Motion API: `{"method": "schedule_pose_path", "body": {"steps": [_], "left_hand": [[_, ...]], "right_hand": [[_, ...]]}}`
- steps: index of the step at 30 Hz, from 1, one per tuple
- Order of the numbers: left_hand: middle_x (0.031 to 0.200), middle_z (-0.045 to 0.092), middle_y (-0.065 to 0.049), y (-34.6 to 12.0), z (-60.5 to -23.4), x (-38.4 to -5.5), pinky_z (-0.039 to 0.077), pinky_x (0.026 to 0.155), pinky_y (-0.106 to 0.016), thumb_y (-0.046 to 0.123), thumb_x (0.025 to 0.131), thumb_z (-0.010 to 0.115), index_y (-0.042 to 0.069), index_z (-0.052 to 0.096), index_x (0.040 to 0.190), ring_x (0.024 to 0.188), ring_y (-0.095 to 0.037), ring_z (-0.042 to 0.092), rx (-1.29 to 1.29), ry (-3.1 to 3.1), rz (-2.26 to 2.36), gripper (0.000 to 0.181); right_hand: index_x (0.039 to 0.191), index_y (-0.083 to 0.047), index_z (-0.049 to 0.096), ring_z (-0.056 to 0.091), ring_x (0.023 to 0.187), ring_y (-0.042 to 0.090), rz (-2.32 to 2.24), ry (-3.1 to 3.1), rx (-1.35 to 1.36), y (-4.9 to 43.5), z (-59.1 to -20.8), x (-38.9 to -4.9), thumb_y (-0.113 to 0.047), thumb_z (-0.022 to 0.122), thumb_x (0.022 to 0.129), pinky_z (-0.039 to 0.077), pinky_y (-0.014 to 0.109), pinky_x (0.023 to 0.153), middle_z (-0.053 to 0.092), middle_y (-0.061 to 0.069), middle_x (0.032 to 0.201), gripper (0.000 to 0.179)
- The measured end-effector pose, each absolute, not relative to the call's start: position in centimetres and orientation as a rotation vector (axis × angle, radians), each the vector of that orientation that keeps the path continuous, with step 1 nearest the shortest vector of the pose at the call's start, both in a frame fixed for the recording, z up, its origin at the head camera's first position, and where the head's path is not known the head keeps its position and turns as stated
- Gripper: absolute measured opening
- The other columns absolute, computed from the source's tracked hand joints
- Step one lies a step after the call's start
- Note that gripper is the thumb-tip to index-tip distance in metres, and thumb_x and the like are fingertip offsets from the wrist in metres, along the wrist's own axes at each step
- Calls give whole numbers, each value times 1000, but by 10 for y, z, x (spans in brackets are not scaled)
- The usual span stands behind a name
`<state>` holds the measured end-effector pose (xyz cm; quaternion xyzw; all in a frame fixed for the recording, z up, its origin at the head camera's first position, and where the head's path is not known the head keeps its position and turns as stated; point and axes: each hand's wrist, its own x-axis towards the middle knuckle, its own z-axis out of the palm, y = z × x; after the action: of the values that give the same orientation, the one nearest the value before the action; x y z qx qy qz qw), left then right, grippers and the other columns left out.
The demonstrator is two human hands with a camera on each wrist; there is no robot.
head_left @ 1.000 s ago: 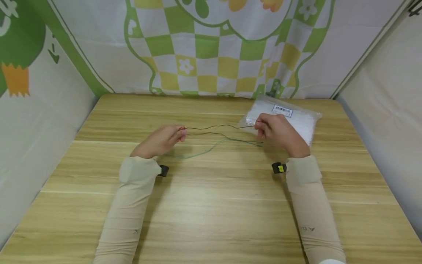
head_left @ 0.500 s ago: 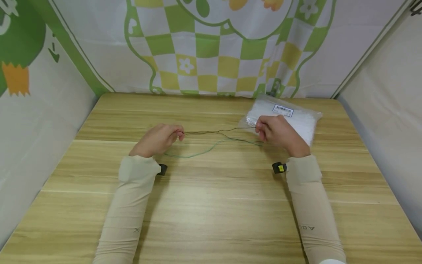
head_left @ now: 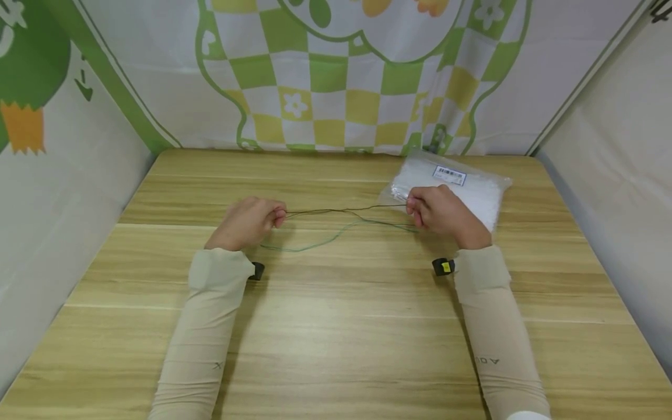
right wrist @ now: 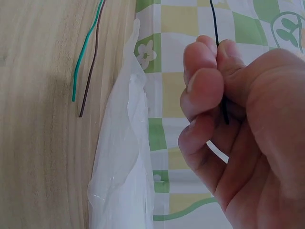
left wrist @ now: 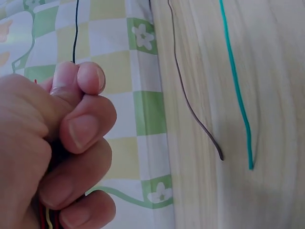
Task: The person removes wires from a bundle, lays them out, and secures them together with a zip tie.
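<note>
A thin black wire (head_left: pixel 375 206) runs nearly straight between my two hands, above the table. My left hand (head_left: pixel 245 223) pinches it between thumb and forefinger. In the left wrist view, the other fingers curl round several more wires (left wrist: pixel 47 220), red, yellow and dark. My right hand (head_left: pixel 443 214) pinches the black wire near its other end, and a short tail shows below the fingertips in the right wrist view. On the wood lie a green wire (left wrist: pixel 237 81) and a brown wire (left wrist: pixel 183 88), apart from both hands.
A clear plastic bag (head_left: pixel 480 198) with white contents and a barcode label (head_left: pixel 450 175) lies at the back right of the wooden table (head_left: pixel 336 338), partly behind my right hand. A checkered cloth (head_left: pixel 362 105) hangs along the back; pale cloth walls stand at both sides.
My left hand has shifted slightly left, drawing the black wire straighter. The right hand has sunk a little. The green and brown wires lie as before.
</note>
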<state>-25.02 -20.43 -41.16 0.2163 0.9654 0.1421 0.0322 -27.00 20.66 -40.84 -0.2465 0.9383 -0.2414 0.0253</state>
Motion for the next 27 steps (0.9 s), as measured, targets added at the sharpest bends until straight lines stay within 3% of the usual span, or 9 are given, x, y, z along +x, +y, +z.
{"method": "schedule_pose_path", "body": {"steps": [7,14,21,27], "left_hand": [[72,56,3,-208,-415,-251,38,60,-36,11,109,52,20,54,75,70,-21,53,620,3056,412,35],[70,55,3,-211,-416,-251,36,58,-33,8,107,55,20,53,72,68,-20,50,625,3107,398,37],[85,72,2,-208,-421,-255,48,70,-36,9,108,56,17,68,86,77,-18,63,705,3004,394,26],[98,79,-2,-211,-422,-255,56,81,-45,6,106,53,13,77,100,93,-24,74,625,3008,462,26]], "right_hand": [[85,-6,67,55,53,13,-727,2898,-831,204,-409,-272,-11,49,112,49,35,72,60,-3,58,32],[85,-7,68,54,54,12,-731,2905,-850,204,-409,-270,-9,46,112,47,32,68,59,-3,58,35],[87,-7,69,53,55,13,-716,2898,-783,209,-410,-269,-13,49,113,46,32,67,59,-2,60,33],[83,-11,67,53,56,13,-733,2878,-839,210,-414,-272,-13,48,113,45,32,69,58,-4,59,35]]}}
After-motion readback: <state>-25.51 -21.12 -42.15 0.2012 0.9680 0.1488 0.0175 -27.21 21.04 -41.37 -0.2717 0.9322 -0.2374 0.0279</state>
